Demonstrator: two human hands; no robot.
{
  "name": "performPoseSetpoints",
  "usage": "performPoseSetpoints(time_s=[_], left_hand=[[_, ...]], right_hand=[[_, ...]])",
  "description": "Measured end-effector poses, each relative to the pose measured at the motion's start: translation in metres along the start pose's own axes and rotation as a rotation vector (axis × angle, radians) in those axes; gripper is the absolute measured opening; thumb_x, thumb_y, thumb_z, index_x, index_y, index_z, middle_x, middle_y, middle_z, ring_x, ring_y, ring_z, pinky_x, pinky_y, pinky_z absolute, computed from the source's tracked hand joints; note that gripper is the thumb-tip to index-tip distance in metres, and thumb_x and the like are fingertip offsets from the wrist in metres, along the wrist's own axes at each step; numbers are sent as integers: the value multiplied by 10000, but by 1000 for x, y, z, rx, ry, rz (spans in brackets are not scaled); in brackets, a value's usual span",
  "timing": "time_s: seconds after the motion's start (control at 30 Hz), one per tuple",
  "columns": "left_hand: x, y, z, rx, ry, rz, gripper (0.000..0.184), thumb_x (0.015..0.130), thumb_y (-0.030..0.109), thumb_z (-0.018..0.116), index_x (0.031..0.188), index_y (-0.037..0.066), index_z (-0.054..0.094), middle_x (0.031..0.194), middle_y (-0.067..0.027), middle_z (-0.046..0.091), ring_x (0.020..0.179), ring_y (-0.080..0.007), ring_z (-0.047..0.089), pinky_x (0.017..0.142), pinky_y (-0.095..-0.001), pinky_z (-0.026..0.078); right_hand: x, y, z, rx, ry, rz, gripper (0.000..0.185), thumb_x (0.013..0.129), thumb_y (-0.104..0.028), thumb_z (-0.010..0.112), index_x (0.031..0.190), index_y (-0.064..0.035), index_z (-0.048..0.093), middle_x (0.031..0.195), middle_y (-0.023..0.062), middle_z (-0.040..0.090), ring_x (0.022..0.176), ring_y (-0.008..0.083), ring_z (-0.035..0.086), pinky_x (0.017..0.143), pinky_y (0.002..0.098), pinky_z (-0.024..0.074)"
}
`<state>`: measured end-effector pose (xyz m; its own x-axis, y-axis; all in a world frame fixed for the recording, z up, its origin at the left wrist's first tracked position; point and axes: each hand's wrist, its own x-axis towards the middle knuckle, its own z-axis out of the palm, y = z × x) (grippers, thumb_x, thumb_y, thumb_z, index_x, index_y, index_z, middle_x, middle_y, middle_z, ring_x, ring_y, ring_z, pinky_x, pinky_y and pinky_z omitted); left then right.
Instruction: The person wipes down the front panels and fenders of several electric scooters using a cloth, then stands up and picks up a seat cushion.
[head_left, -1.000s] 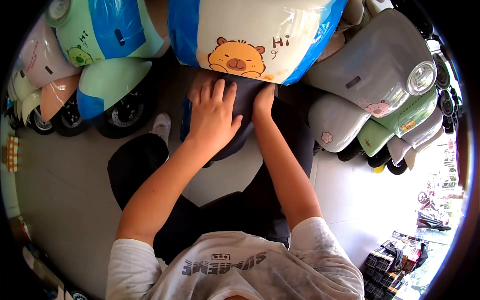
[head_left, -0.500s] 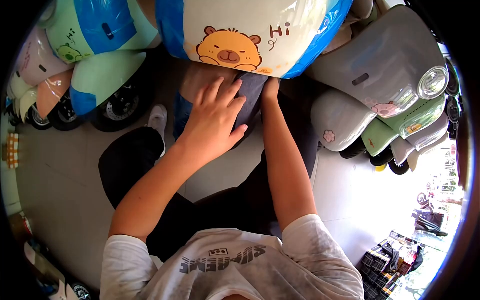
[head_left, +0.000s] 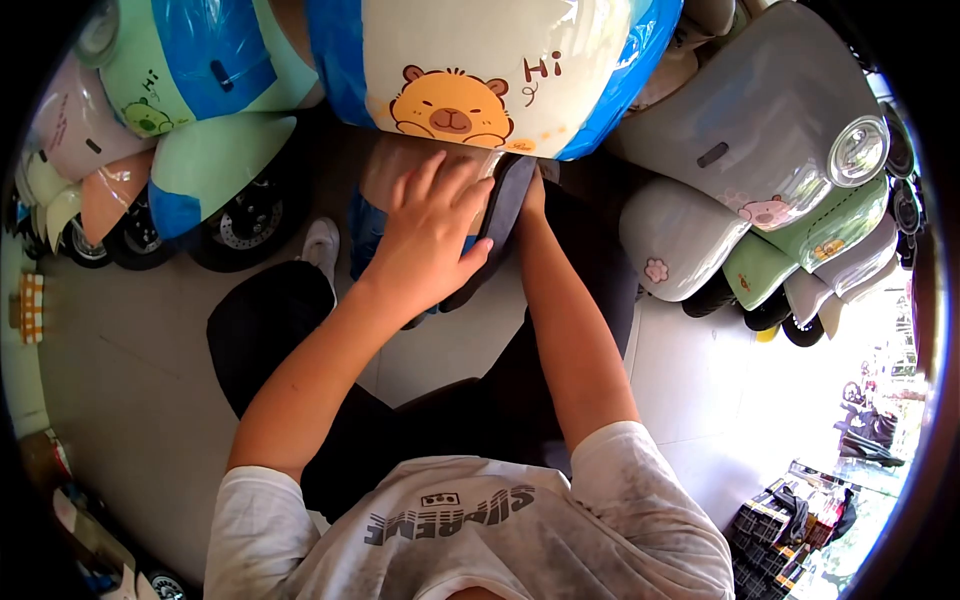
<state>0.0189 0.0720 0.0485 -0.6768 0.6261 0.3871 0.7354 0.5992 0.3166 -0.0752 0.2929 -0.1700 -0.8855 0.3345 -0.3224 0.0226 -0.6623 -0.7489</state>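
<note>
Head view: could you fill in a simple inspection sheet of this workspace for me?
Surface: pale floor, joints showing.
Job's things: dark piece below the cream scooter front.
Clutter: patterned pile at lower right, contents unclear.
Hands: left hand has fingers spread beside the dark piece; right hand is at its right edge, fingertips hidden.
Cables: nothing seen.
Surroundings: green scooter left, grey scooter right.

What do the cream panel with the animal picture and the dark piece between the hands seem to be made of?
Cream panel: probably hard plastic with a glossy finish, since it shows bright reflections.
Dark piece: perhaps plastic or rubber with a dull finish; it reflects little, but its look leaves the material open.
</note>
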Motion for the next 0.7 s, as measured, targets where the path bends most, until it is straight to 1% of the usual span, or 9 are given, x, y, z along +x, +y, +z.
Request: performPoseSetpoints(time_s=[0.07, 0.13, 0.17, 0.2, 0.27, 0.33, 0.47, 0.6, 0.7], left_hand=[[4, -7, -13, -1, -26, -82, 585, 822, 216, 766, 1340, 56, 547, 1429, -186, 476, 1364, -374, 405, 1137, -527, 303], [4, -17, -20, -5, 0, -105, 548, 822, 194, 764, 1307, 49, 556, 1372, -193, 506, 1297, -365, 472, 1081, -486, 383], [4, -22, -22, 16, 0, -135, 546, 823, 195, 763, 1305, 46, 556, 1367, -191, 511, 1271, -366, 495, 1048, -471, 414], [4, -25, -24, 35, 0, -165, 543, 824, 197, 763, 1302, 43, 555, 1361, -188, 517, 1245, -367, 518, 1016, -456, 445], [2, -29, -24, 54, 16, -172, 541, 825, 201, 764, 1297, 40, 555, 1331, -186, 528, 1211, -358, 541, 974, -452, 470], [2, -23, -25, 48, 51, -194, 438, 826, 195, 758, 1194, 38, 580, 1207, -168, 575, 1096, -346, 592, 905, -448, 494], [-1, 2, -29, -128, 77, -129, 247, 830, 167, 737, 963, 54, 563, 929, -118, 598, 856, -330, 621, 753, -433, 505], [-18, 37, -30, -181, -57, -91, 241, 827, 112, 708, 1010, 19, 582, 981, -149, 600, 870, -332, 623, 781, -428, 524], [-28, 40, -17, -167, -45, -120, 445, 823, 118, 713, 1198, -32, 526, 1116, -241, 576, 993, -387, 608, 867, -448, 522]], right_hand=[[3, 4, -4, 48, -23, 45, 423, 1082, -283, 357, 1360, -20, 537, 1249, 129, 648, 1069, 224, 657, 919, 318, 536], [2, 9, 1, -195, -189, -180, 390, 1080, -255, 378, 1341, -23, 552, 1247, 133, 651, 1067, 216, 659, 912, 326, 538], [-8, 11, -5, -215, -220, -176, 420, 1094, -243, 338, 1442, -34, 444, 1385, 144, 559, 1237, 258, 573, 1029, 372, 490], [-27, 4, 3, -219, -224, -176, 420, 1094, -243, 338, 1442, -34, 444, 1385, 144, 559, 1237, 258, 573, 1029, 372, 490], [-63, -9, 23, -637, -116, -271, 434, 1085, -258, 366, 1454, -40, 433, 1387, 149, 560, 1235, 261, 577, 1027, 371, 487], [-87, -5, 46, -535, 40, -265, 436, 1070, -256, 395, 1409, 3, 486, 1348, 164, 597, 1176, 257, 615, 966, 348, 500], [-118, 2, 73, -885, 365, -647, 556, 1067, -271, 376, 1511, 60, 328, 1528, 270, 389, 1406, 397, 375, 1165, 437, 301], [-144, 0, 105, -958, 346, -835, 605, 1058, -293, 397, 1516, 78, 260, 1499, 303, 375, 1382, 436, 365, 1149, 463, 317], [-162, -27, 136, -938, 346, -822, 607, 1041, -283, 424, 1498, 82, 260, 1449, 317, 406, 1326, 451, 407, 1111, 473, 356]])
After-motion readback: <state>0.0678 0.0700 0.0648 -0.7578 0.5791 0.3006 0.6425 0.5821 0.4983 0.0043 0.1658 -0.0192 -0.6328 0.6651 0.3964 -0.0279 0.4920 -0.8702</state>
